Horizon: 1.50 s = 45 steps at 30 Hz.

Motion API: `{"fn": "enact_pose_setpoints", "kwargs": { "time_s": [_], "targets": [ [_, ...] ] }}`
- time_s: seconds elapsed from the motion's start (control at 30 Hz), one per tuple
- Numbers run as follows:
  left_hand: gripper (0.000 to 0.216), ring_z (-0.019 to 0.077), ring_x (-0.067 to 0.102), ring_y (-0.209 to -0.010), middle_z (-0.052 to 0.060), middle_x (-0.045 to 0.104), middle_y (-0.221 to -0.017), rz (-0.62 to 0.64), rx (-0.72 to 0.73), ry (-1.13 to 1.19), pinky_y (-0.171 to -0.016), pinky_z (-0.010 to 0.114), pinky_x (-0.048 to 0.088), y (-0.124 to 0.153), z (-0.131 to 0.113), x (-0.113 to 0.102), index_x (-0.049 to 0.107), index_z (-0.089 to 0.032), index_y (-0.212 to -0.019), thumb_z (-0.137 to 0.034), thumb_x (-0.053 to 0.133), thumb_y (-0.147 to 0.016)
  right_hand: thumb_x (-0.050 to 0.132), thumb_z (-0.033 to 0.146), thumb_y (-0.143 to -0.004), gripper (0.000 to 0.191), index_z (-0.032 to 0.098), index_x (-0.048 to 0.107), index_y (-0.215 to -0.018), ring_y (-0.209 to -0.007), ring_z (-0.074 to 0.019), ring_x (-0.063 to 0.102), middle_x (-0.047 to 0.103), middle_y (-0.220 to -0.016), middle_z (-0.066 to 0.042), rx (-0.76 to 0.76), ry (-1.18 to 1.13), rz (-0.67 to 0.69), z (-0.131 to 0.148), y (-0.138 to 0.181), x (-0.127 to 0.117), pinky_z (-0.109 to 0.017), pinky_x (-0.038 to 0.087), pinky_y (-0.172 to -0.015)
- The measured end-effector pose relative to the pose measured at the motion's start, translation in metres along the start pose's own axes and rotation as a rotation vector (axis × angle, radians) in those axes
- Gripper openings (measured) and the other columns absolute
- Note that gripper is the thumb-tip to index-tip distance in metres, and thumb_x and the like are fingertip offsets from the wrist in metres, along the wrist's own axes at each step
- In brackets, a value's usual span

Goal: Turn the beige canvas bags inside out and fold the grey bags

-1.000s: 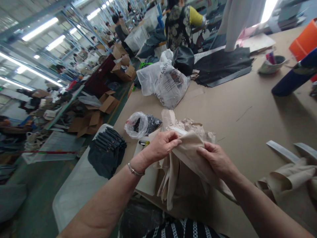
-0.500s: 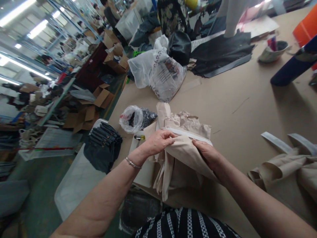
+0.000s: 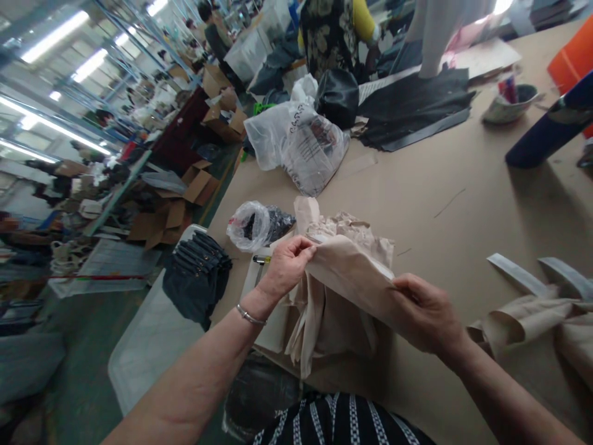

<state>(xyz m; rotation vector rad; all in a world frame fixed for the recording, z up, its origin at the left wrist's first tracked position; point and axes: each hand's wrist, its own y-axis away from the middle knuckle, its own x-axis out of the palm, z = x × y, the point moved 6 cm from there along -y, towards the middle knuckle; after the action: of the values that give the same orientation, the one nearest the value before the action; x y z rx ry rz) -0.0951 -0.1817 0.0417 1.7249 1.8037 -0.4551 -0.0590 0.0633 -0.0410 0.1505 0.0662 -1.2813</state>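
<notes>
A length of beige fabric (image 3: 345,266) stretches between my two hands at the table's near edge. My left hand (image 3: 290,262) pinches its left end between thumb and fingers. My right hand (image 3: 424,306) is closed on the fabric's right end, thumb on top; part of its fingers is hidden. Beneath and behind lies a stack of more beige cloth pieces (image 3: 308,337), crumpled at the back and hanging over the edge in front. Just left of my left hand, a small yellow-and-black tool (image 3: 262,259) rests on a pale surface.
An open clear plastic bag (image 3: 250,225) with dark small items lies left. Dark folded cloth pieces (image 3: 197,272) sit on a white bin lid. Beige cloth (image 3: 532,340) with pale strips lies right. Behind are a printed plastic bag (image 3: 306,145), a blue bottle (image 3: 546,133) and a person (image 3: 328,37).
My right hand has moved right and towards me, drawing the fabric's end along. The beige fabric now covers most of the white strip. My left hand has shifted only slightly.
</notes>
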Motion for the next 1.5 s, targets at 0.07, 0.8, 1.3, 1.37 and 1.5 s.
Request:
{"fn": "enact_pose_setpoints", "kwargs": {
  "time_s": [0.07, 0.8, 1.3, 1.37, 1.5],
  "targets": [
    [0.024, 0.0104, 0.046, -0.068, -0.001, 0.053, -0.069, 0.014, 0.003, 0.014, -0.066, 0.021, 0.038, 0.015, 0.001, -0.007, 0.058, -0.014, -0.075, -0.037, 0.056, -0.081, 0.054, 0.028, -0.085, 0.011, 0.022, 0.063, -0.082, -0.068, -0.0144, 0.056, 0.061, -0.074, -0.001, -0.189, 0.028, 0.122, 0.023, 0.017, 0.014, -0.026, 0.045, -0.061],
    [0.025, 0.0141, 0.059, -0.086, 0.005, 0.063, -0.093, -0.412, 0.003, 0.031, -0.083, 0.026, 0.046, 0.119, 0.099, -0.072, 0.060, -0.015, -0.092, -0.039, 0.055, -0.083, 0.054, 0.037, -0.071, 0.022, 0.018, 0.063, -0.076, -0.060, -0.0161, 0.047, 0.055, -0.063, -0.002, 0.095, 0.705, 0.196, -0.047, -0.081, 0.034, -0.028, 0.034, -0.056],
    [0.038, 0.0196, 0.060, -0.095, 0.010, 0.061, -0.111, 0.206, -0.131, 1.293, -0.081, 0.034, 0.052, 0.141, -0.038, 0.002, 0.059, -0.017, -0.107, -0.035, 0.070, -0.075, 0.047, 0.022, -0.089, 0.012, 0.021, 0.059, -0.093, -0.075, -0.0210, 0.049, 0.058, -0.081, -0.005, -0.835, 1.056, 0.023, 0.184, 0.052, 0.075, -0.035, 0.039, -0.069],
    [0.021, 0.0166, 0.061, -0.085, 0.010, 0.064, -0.097, 0.105, -0.340, 1.367, -0.076, 0.031, 0.053, 0.145, -0.014, 0.012, 0.061, -0.012, -0.092, -0.027, 0.066, -0.079, 0.051, 0.021, -0.088, 0.013, 0.021, 0.059, -0.097, -0.077, -0.0215, 0.049, 0.059, -0.084, -0.005, -0.797, 1.028, 0.140, 0.153, 0.064, 0.098, -0.035, 0.040, -0.069],
    [0.003, 0.0132, 0.059, -0.063, 0.006, 0.062, -0.073, -0.113, -0.749, 1.289, -0.057, 0.026, 0.053, 0.162, 0.057, 0.027, 0.057, -0.009, -0.082, -0.009, 0.056, -0.080, 0.053, 0.017, -0.086, 0.022, 0.020, 0.057, -0.107, -0.089, -0.0230, 0.051, 0.060, -0.097, -0.007, -0.674, 0.845, 0.347, 0.079, 0.088, 0.126, -0.038, 0.045, -0.077]
  ]
}}
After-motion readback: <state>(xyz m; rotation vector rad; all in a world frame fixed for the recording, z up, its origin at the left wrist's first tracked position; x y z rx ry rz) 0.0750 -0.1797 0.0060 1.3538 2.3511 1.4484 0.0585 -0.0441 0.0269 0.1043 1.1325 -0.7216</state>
